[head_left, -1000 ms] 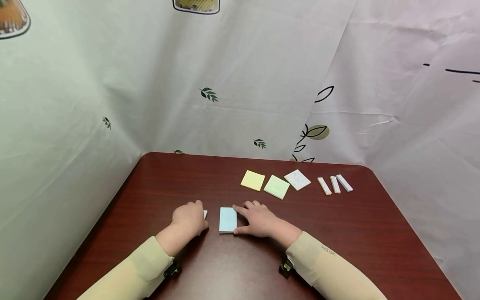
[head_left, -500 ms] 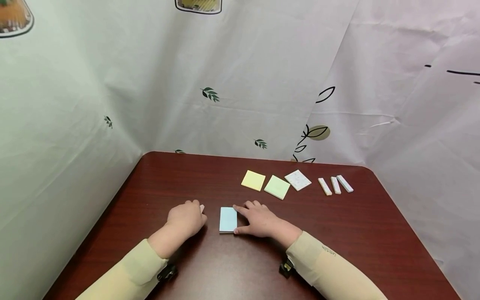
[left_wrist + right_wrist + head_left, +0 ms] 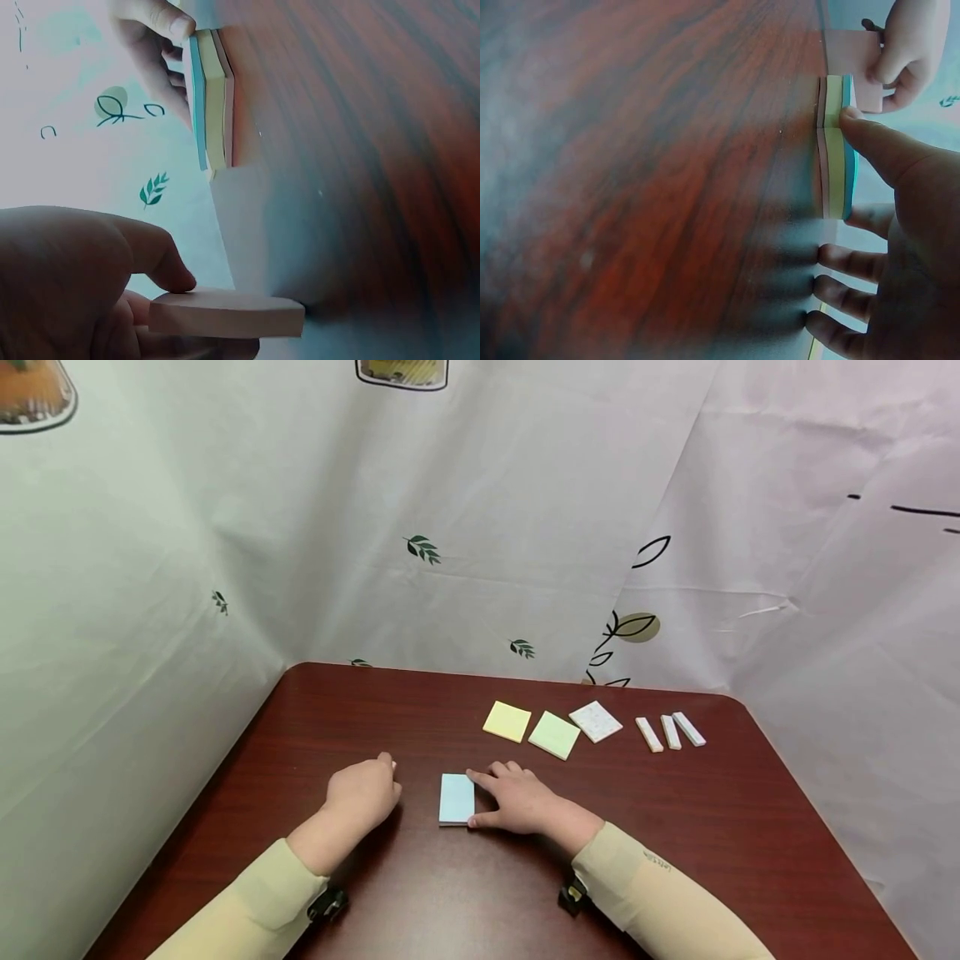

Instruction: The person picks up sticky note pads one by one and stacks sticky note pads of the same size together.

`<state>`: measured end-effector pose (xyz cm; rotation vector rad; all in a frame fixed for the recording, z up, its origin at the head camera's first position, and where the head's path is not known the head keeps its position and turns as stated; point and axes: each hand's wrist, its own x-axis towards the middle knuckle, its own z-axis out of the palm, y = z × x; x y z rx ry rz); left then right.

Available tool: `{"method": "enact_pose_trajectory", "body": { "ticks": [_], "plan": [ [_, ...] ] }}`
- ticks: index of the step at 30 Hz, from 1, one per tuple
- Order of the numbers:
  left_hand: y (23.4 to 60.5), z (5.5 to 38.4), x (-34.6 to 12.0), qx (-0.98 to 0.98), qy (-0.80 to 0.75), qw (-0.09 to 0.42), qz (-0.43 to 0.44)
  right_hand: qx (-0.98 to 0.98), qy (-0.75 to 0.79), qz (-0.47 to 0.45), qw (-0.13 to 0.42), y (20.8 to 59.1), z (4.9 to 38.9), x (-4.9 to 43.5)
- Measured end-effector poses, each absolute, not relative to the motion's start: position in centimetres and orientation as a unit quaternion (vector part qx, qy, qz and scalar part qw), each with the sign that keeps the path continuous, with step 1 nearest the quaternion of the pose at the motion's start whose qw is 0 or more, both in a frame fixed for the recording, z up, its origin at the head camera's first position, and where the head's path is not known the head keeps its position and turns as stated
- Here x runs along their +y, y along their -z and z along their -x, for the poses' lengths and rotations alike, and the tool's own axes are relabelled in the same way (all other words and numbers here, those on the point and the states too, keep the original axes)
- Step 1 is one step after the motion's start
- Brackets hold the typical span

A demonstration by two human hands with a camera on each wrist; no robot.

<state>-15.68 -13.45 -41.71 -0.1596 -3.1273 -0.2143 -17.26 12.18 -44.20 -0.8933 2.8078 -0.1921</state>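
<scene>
My left hand [image 3: 363,793] pinches a pale pink sticky note pad [image 3: 225,319] between thumb and fingers, left of the stack. From the head, the hand hides nearly all of that pad; the right wrist view shows it tilted up on edge near the table. A stack of sticky note pads [image 3: 456,799] lies in the middle of the table, light blue on top, with yellow and pink layers [image 3: 821,165] underneath. My right hand [image 3: 521,802] holds the stack's right side, thumb at the near corner and index finger at the far one. Its other fingers are spread, tips at the tabletop.
Behind the stack lie a yellow pad [image 3: 507,721], a pale green pad [image 3: 554,735] and a white patterned pad [image 3: 596,721]. Three narrow whitish blocks [image 3: 649,735] sit farther right. The dark red table [image 3: 337,710] meets a printed cloth backdrop [image 3: 480,602].
My left hand has drawn away to the left from the stack, carrying the pad, which has turned and slipped mostly out of sight behind the fingers. The right hand and stack have stayed put.
</scene>
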Motion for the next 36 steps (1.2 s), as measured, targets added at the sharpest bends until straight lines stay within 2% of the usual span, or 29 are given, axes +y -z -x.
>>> {"method": "enact_pose_trajectory", "body": {
  "ticks": [8,20,29,36],
  "plan": [
    [41.6,16.3,-14.3,-0.994,0.083,-0.027,0.069,0.947,0.068,0.298,0.097,44.1,17.2,12.2],
    [40.9,17.3,-15.5,-0.977,0.178,-0.102,0.053,0.947,0.068,0.298,0.094,44.2,17.2,12.2],
    [41.9,17.6,-15.6,-0.918,0.362,-0.155,0.045,0.948,0.067,0.298,0.093,44.4,17.3,12.2],
    [42.6,17.9,-15.4,-0.913,0.374,-0.158,0.043,0.948,0.068,0.296,0.096,44.4,17.3,12.2]
  ]
}}
